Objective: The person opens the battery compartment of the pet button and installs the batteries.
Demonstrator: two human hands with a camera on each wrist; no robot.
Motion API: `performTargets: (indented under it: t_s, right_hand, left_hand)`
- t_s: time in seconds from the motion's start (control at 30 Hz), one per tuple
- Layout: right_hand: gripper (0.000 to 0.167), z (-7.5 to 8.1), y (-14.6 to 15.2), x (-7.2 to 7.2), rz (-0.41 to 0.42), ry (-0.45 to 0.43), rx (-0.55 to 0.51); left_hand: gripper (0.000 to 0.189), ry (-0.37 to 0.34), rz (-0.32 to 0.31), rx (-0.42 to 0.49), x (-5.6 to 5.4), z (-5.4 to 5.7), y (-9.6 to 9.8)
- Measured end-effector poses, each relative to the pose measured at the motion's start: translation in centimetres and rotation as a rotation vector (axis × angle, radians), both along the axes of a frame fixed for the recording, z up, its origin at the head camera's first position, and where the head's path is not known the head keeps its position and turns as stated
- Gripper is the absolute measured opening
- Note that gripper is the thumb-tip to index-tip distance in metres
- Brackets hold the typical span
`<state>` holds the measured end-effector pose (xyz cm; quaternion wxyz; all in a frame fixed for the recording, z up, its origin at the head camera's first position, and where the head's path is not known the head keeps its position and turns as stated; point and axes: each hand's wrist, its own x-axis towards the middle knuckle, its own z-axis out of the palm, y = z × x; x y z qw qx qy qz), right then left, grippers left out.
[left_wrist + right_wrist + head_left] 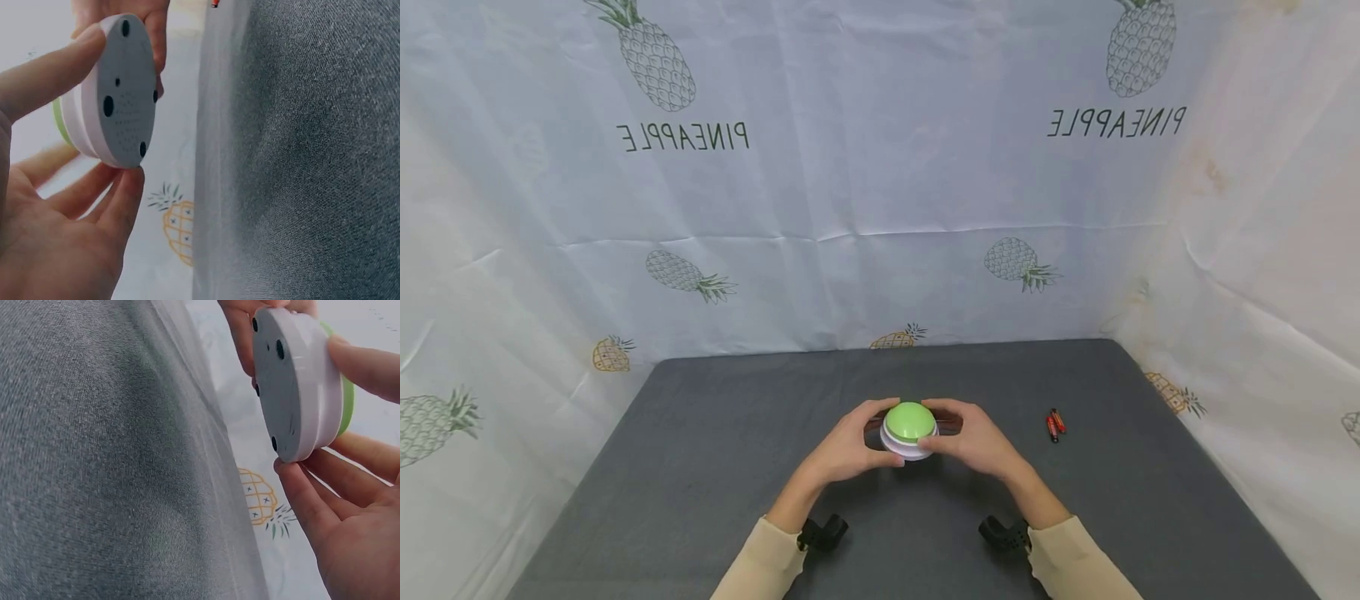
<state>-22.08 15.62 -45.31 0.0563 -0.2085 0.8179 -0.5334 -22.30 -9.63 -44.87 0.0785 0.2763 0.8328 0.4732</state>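
Both hands hold a round push-button device with a green dome (910, 422) and a white base (90, 119). It is raised off the table, dome upward. The left hand (848, 442) grips its left side, thumb at the near edge and fingers round the far side. On the opposite side the right hand (972, 437) grips it, its thumb (365, 365) lying on the white rim by the dome. From below, both wrist views show the grey underside (278, 394) with several dark round spots and a patch of small holes.
Two red-and-black batteries (1056, 425) lie side by side on the dark grey table (715, 467), right of the hands. A white curtain (865, 183) printed with pineapples hangs behind the table and along both sides. Black wrist cameras (824, 533) sit on both forearms.
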Motion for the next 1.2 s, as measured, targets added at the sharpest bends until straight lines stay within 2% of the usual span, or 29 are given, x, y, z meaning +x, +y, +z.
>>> performTargets:
  t_s: [0.13, 0.4, 0.7, 0.83, 1.07, 1.2]
  right_hand:
    - [0.057, 0.19, 0.07, -0.08, 0.009, -0.011, -0.019]
    - [0.048, 0.02, 0.12, -0.19, 0.026, -0.012, -0.051]
    - [0.06, 0.3, 0.47, -0.21, 0.108, -0.003, -0.042]
    - [0.063, 0.3, 0.47, -0.25, 0.135, 0.014, -0.046]
    - [0.055, 0.12, 0.31, -0.22, 0.082, 0.046, -0.027]
    - [0.051, 0.1, 0.17, -0.01, 0.06, 0.044, -0.033]
  left_hand:
    - [0.08, 0.014, -0.026, 0.015, -0.28, -0.25, -0.25]
    - [0.071, -0.019, -0.006, 0.04, -0.54, -0.75, -0.59]
    - [0.061, -0.02, 0.025, 0.132, -0.6, -0.77, -0.36]
    - [0.056, -0.031, 0.053, 0.137, -0.61, -0.73, -0.24]
    - [0.048, -0.029, 0.049, 0.127, -0.53, -0.35, -0.03]
    - [0.046, -0.033, 0.066, 0.102, -0.48, -0.36, 0.04]
